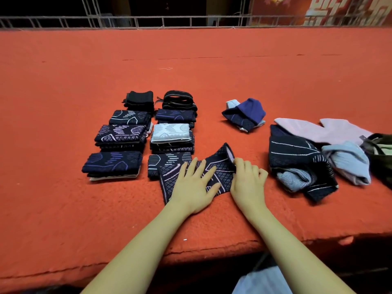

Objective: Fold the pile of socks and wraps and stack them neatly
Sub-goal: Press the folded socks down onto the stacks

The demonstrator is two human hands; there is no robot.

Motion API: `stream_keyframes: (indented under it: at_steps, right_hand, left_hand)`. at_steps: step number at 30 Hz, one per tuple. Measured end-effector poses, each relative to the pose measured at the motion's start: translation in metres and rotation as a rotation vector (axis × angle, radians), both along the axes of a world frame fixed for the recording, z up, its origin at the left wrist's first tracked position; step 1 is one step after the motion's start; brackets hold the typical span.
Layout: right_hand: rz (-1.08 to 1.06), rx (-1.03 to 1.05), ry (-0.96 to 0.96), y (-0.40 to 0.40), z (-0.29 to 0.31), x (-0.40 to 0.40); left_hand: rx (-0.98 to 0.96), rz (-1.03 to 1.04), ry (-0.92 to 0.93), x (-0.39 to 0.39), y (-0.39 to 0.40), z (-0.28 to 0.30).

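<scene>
A dark navy patterned sock (221,166) lies spread on the red felt table (191,66) in front of me. My left hand (194,187) presses flat on its lower part with straight fingers. My right hand (247,180) has curled fingers at the sock's right edge, pinching it near the pale cuff lining. To the left, folded socks stand in two rows of stacks (121,134), mostly navy, one topped by a light blue sock (170,132). An unfolded pile (301,164) of navy, pink and light blue pieces lies to the right.
A small blue and navy bundle (246,114) sits behind the sock on the right. A dark olive item (381,149) is at the right edge. The table's front edge (212,247) is close to me. A metal railing (169,20) runs along the far side.
</scene>
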State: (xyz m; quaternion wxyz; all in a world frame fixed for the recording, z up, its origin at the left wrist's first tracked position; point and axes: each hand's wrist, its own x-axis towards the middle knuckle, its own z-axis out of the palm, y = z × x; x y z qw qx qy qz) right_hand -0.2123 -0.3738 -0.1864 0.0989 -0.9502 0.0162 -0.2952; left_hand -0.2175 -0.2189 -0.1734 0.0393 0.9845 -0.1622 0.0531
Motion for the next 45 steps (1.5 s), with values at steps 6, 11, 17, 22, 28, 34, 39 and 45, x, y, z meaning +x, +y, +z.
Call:
stream_keyframes:
  at_steps: [6, 11, 17, 22, 28, 34, 39, 45]
  right_hand:
    - [0.153, 0.028, -0.188, -0.004, 0.005, -0.009]
    - [0.386, 0.068, -0.291, 0.016, 0.018, -0.014]
    - [0.579, 0.015, 0.152, 0.043, 0.008, -0.012]
    - [0.512, -0.127, 0.474, 0.046, 0.011, -0.015]
    - [0.346, -0.203, 0.543, 0.061, 0.011, -0.015]
    - [0.358, -0.095, 0.452, 0.062, 0.008, -0.016]
    - [0.415, 0.16, 0.254, 0.044, 0.006, -0.014]
    - [0.397, 0.331, 0.266, 0.038, 0.011, -0.018]
  left_hand:
    - [0.031, 0.05, -0.01, -0.001, 0.007, 0.006]
    - [0.007, 0.201, -0.278, -0.009, 0.034, 0.006]
    - [-0.08, 0.453, -0.361, -0.026, 0.06, -0.004]
    - [-0.093, 0.501, -0.401, -0.03, 0.06, -0.01]
    - [-0.098, 0.485, -0.466, -0.036, 0.051, -0.019]
    - [-0.221, 0.338, -0.577, -0.036, 0.051, -0.016]
    - [-0.366, 0.209, -0.669, -0.028, 0.048, 0.007]
    - [-0.766, 0.125, -0.356, -0.023, 0.017, 0.032]
